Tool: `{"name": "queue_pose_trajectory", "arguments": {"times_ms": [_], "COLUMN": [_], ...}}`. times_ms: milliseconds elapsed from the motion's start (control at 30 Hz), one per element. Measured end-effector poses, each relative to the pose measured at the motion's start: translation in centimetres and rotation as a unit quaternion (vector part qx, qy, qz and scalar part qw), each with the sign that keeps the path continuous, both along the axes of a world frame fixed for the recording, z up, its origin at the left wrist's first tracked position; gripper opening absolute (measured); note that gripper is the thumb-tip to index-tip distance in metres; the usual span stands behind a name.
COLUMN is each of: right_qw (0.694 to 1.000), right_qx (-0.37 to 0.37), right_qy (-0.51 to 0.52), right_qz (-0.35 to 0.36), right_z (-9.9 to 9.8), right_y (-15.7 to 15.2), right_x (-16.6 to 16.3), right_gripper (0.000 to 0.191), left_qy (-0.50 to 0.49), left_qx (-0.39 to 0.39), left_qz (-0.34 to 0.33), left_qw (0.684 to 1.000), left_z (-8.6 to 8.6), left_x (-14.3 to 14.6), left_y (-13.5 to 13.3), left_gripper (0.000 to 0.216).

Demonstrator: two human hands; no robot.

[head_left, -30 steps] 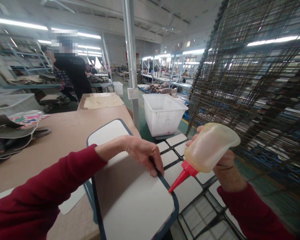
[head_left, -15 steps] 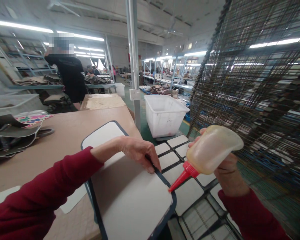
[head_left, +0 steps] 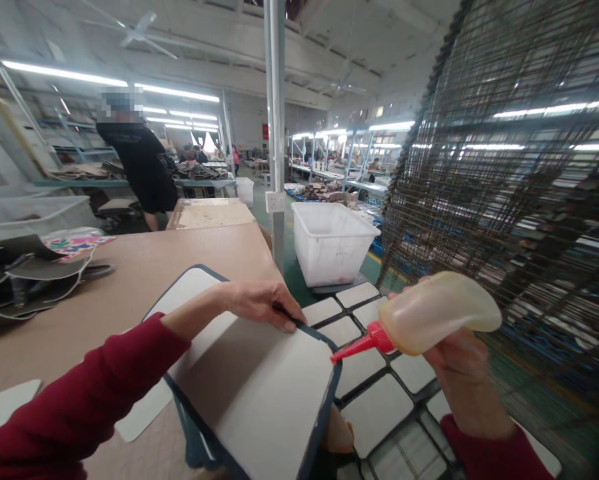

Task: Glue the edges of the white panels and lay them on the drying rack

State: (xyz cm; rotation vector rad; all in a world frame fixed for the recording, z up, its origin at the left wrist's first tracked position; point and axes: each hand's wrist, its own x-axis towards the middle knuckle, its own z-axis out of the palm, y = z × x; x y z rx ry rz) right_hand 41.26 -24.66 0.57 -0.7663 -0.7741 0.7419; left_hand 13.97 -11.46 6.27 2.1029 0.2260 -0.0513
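White with a dark blue rim, the rounded panel (head_left: 259, 393) lies at the near right edge of the brown worktable (head_left: 129, 280), overhanging it. The left hand (head_left: 259, 303) rests flat on the panel's far edge, fingers pressed together over the rim. The right hand (head_left: 456, 363) is wrapped around a translucent squeeze bottle (head_left: 439, 313), its red nozzle tip touching the panel's right rim. Smaller white panels (head_left: 374, 413) lie on a wire rack below. A white plastic bin (head_left: 332, 243) stands farther off.
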Motion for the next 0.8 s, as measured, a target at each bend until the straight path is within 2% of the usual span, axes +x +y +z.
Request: {"name": "queue_pose_trajectory", "arguments": {"times_ms": [100, 200, 367, 633, 800], "right_qw": [0.999, 0.998, 0.995, 0.998, 0.998], "right_qx": [0.031, 0.057, 0.098, 0.068, 0.061], "right_qy": [-0.014, -0.023, 0.01, 0.007, 0.001], "right_qz": [0.006, 0.019, -0.021, 0.015, 0.029], "right_z": [-0.2, -1.1, -2.1, -1.5, -2.3], "right_y": [-0.3, -0.4, 0.3, 0.5, 0.8], "right_x": [-0.5, -0.5, 0.3, -0.1, 0.3], "right_gripper": [0.065, 0.056, 0.048, 0.056, 0.047], "left_qy": [-0.008, -0.02, -0.026, -0.022, -0.019], "left_qx": [0.008, 0.007, -0.016, -0.03, -0.045], "left_qz": [0.03, 0.055, 0.09, 0.113, 0.126], "left_qw": [0.999, 0.998, 0.995, 0.993, 0.991], "left_z": [-0.2, -0.7, -1.5, -2.0, -1.9], "left_x": [-0.6, -1.0, -1.8, -2.2, -1.9], "left_y": [0.0, 0.0, 0.2, 0.6, 0.8], "left_gripper": [0.037, 0.035, 0.035, 0.033, 0.031]}}
